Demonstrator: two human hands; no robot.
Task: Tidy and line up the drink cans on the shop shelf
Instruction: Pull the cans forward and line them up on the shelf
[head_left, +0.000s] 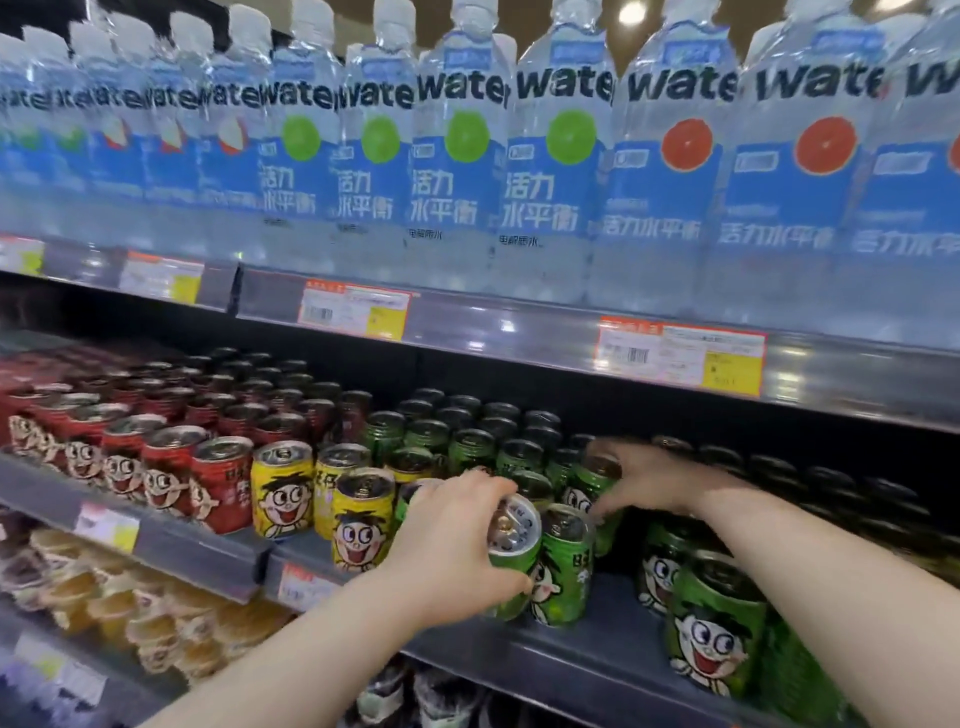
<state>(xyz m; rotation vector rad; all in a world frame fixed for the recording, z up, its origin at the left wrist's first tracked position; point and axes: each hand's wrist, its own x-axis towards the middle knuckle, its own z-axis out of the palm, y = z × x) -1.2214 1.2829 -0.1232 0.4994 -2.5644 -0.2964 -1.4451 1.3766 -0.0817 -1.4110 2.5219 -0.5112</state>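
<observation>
Two bare forearms reach in from below; the left hand (447, 540) grips a tilted green can (511, 569) at the front of the middle shelf (597, 660), long axis leaning, lid tipped towards the viewer; an upright green can (563, 571) stands just beside it; further back, the right hand (654, 480) curls its fingers round the top of a rear green can (592, 486), which stands upright.
</observation>
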